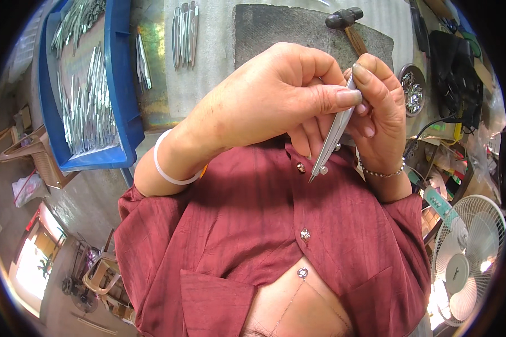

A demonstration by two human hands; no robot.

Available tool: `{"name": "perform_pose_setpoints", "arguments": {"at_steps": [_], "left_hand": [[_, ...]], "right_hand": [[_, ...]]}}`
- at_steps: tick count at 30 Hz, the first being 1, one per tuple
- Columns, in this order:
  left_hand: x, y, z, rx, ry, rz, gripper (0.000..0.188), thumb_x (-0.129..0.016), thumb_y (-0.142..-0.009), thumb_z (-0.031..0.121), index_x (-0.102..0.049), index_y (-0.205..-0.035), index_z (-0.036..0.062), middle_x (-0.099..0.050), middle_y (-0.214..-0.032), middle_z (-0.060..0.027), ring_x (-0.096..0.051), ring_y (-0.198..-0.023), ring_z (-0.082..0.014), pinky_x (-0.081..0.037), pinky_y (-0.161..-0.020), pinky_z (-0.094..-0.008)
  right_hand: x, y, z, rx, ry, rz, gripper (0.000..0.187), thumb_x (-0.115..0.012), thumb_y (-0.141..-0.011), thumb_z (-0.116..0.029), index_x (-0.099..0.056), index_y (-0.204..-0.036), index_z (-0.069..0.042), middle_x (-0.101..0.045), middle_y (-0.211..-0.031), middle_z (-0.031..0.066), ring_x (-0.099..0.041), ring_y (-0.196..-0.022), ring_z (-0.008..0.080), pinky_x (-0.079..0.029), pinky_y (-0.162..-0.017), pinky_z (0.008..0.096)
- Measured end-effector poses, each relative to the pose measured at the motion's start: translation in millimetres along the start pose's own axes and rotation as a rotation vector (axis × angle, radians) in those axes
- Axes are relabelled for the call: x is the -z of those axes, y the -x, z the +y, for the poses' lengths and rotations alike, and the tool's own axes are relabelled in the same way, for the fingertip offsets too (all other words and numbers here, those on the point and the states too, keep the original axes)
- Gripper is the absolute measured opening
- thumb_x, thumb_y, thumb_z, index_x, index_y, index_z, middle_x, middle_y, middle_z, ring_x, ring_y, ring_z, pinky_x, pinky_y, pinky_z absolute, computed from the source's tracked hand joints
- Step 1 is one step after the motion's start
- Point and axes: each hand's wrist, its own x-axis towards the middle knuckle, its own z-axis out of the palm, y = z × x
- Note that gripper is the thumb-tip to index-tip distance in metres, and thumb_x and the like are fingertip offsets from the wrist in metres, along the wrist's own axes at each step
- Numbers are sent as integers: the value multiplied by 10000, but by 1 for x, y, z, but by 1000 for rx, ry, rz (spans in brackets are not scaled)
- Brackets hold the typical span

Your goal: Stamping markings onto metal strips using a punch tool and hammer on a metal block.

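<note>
My left hand (298, 90), a white band on its wrist, is closed on a slim silver tweezers-like metal tool (336, 128), thumb pressed along its side. At its upper end, my right hand (379, 92) pinches the same tool between thumb and fingertips. The tool slants in front of my chest, its two long legs narrowing to a point at the lower left. A small round knob (324, 170) sits beside that point. Fingers partly hide the upper end.
A blue bin (123, 101) of similar metal pieces (90, 106) stands at the left. More pieces (185, 36) lie beside it. A hammer (346, 21) rests on a dark slab (281, 28). A round dish (403, 73) holds small shiny parts. A fan (461, 264) stands at lower right.
</note>
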Motion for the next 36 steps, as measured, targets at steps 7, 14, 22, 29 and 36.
{"name": "perform_pose_setpoints", "arguments": {"at_steps": [7,14,22,29,36], "left_hand": [[4,-6,0,35,-64,-59,230,-564,-927,211,-560,-833,1,-626,-685,-67,-624,-509,-108,-502,-414,-191],[3,-14,7,71,-70,-75,260,-534,-943,236,-566,-839,0,-619,-675,-59,-621,-506,-107,-501,-415,-191],[1,-24,9,65,-13,-50,275,-525,-947,257,-580,-829,15,-625,-661,-56,-607,-482,-96,-478,-393,-177],[0,-33,20,54,-92,-77,271,-546,-937,263,-582,-811,26,-614,-639,-40,-602,-472,-92,-469,-387,-172],[-5,-44,26,67,-135,-111,261,-567,-926,260,-582,-808,28,-602,-616,-31,-598,-462,-94,-464,-389,-177]], "right_hand": [[3,4,6,60,38,39,172,-582,-904,-139,-541,-758,-58,-502,-600,-5,-361,-396,26,-268,-344,163],[8,2,6,57,-13,57,183,-582,-904,-147,-534,-750,-61,-505,-603,-11,-366,-395,24,-277,-346,168],[12,-4,-1,18,-83,44,188,-577,-906,-156,-525,-747,-72,-494,-599,-26,-356,-382,18,-276,-345,171],[16,-6,-5,81,-100,51,192,-585,-904,-168,-527,-746,-77,-491,-597,-32,-357,-377,18,-286,-347,176],[22,-4,-7,123,-127,77,181,-593,-900,-174,-538,-758,-78,-490,-595,-33,-356,-374,20,-290,-349,177]]}}
